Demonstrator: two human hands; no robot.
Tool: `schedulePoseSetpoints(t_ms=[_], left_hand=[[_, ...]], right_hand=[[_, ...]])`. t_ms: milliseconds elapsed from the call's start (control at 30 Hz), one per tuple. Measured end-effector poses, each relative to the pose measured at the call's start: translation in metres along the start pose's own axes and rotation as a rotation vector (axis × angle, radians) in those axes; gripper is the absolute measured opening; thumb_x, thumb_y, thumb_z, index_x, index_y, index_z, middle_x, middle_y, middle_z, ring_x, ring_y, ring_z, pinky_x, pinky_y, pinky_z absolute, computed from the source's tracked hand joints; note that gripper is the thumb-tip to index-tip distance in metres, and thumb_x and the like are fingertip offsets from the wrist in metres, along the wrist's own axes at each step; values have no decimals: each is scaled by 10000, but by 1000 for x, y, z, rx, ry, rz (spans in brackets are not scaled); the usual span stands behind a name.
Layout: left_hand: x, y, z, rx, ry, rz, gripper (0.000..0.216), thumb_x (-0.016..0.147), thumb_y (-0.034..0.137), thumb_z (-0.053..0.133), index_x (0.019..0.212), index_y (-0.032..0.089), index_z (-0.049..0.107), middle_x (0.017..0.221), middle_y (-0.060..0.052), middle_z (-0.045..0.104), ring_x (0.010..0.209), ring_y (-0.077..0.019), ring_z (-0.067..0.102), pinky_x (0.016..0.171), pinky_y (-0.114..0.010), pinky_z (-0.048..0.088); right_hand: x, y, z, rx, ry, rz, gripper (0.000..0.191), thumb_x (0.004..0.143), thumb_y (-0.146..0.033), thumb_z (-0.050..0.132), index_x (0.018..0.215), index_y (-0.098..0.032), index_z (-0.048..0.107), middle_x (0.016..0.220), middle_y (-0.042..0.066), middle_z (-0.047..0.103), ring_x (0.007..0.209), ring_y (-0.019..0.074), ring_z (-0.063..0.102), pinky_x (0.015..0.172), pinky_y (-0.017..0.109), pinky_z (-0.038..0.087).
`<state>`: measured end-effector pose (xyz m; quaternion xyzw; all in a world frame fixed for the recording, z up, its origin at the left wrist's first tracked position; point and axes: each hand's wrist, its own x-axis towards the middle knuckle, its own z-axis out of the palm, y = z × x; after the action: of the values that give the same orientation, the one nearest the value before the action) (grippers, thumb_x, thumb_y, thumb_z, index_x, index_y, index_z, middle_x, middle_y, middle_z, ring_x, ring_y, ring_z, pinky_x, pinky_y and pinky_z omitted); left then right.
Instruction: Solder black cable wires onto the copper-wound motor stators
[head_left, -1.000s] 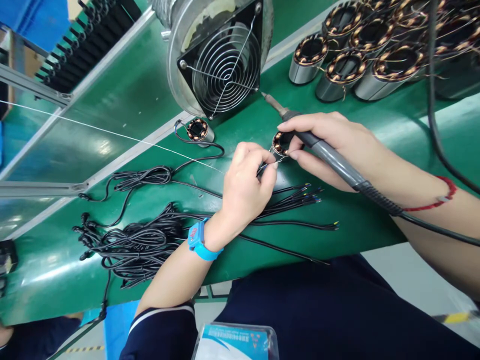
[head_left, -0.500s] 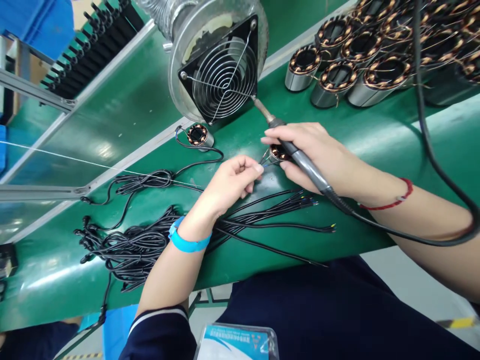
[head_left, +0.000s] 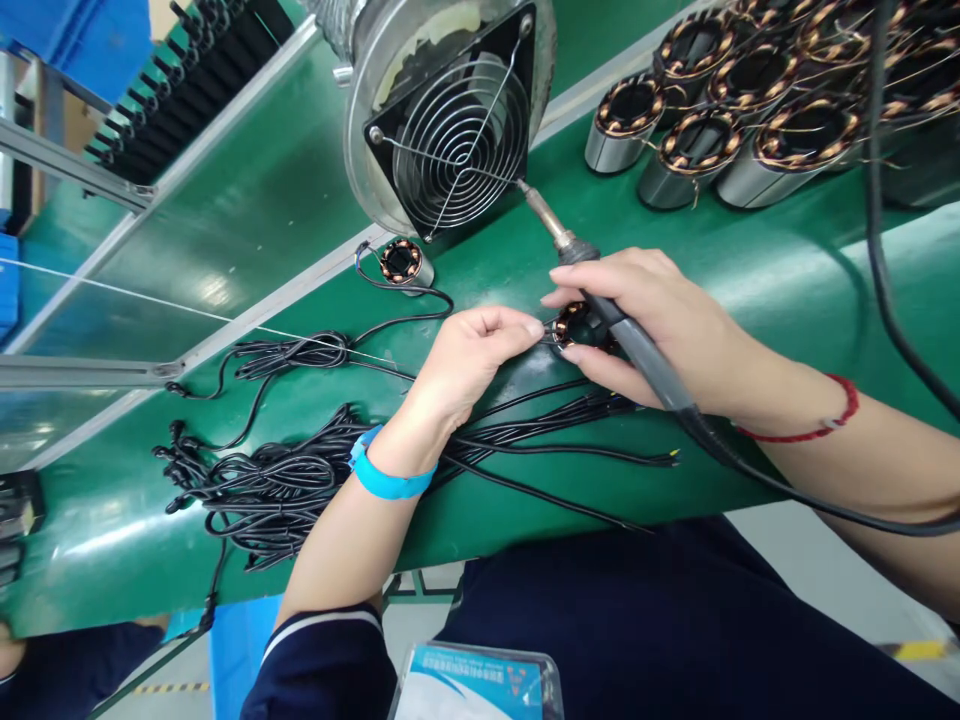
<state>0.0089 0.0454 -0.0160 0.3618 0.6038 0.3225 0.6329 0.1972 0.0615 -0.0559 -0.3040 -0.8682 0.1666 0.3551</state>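
Note:
My right hand [head_left: 660,325] is closed round a soldering iron [head_left: 634,345], its metal tip pointing up and left towards the fan grille. The thumb and fingertips of that hand also reach round a copper-wound motor stator [head_left: 568,322], partly hidden by the hand and the iron. With thumb and forefinger pinched, my left hand [head_left: 480,350] grips thin wires [head_left: 547,332] at the stator's left side. Below the left hand, black power cables [head_left: 540,425] lie with their stripped ends to the right.
A round metal fume hood with a fan grille [head_left: 463,150] stands at the back. Several stators [head_left: 697,150] crowd the back right. Another stator [head_left: 405,265] with a cable attached stands left of centre. Bundled black cables [head_left: 277,485] cover the left of the green bench [head_left: 127,555].
My right hand and the soldering iron have shifted slightly right in view, and more of the stator shows. My left fingertips have come up against the stator's side, still pinching wires.

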Motion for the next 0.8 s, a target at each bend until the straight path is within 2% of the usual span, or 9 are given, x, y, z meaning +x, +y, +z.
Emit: schedulePoseSetpoints(t_ms=[100,200,333,433,533,600,733,800], left_hand=[[-2,1,-3,-19,-47,-23,179,784,223,688,647,142,605,478,84,407,410,-14,283,429,-169,237],[-3,3,-7,5,-94,-55,195,802,258,646,653,141,599,499,66,436,415,-18,285,414,-174,171],[-1,-3,-5,124,-209,7,137,788,233,637,691,139,619,587,33,560,473,-38,369,462,-187,260],[0,-10,1,292,-208,132,219,819,238,608,626,145,561,566,43,516,515,-55,380,521,-206,299],[0,-8,-3,440,-110,260,212,842,226,572,644,151,557,582,48,495,573,-77,418,580,-223,328],[-1,-1,-14,535,-18,309,172,856,217,546,703,153,594,617,41,530,612,-95,460,608,-236,345],[1,16,-51,746,325,396,168,869,188,524,717,154,589,705,10,592,711,-126,532,690,-257,394],[3,22,-68,812,505,430,137,882,180,514,792,151,614,753,-8,613,746,-140,552,728,-268,424]], right_hand=[[2,-4,1,-59,-63,37,424,926,-304,511,1337,-223,447,1065,68,675,973,261,607,864,452,483],[2,-8,0,-111,-59,88,360,929,-272,504,1286,-236,482,973,41,689,916,241,616,868,435,483],[3,-16,3,-85,6,200,305,928,-223,502,1231,-238,518,916,18,716,904,217,644,925,431,478],[6,-21,9,-57,43,261,322,937,-216,480,1256,-232,514,963,29,726,927,219,654,892,435,500],[7,-20,11,-17,107,217,393,914,-212,512,1306,-215,491,1016,35,724,958,226,660,831,417,528],[6,-16,8,3,146,195,420,903,-218,545,1320,-219,489,1044,35,723,996,228,663,852,415,536],[1,-5,-4,12,198,219,411,897,-195,556,1305,-233,526,1029,31,726,1016,215,671,912,404,542],[-1,-2,-9,9,224,272,396,898,-185,556,1290,-235,548,1006,28,729,1010,201,677,932,384,543]])
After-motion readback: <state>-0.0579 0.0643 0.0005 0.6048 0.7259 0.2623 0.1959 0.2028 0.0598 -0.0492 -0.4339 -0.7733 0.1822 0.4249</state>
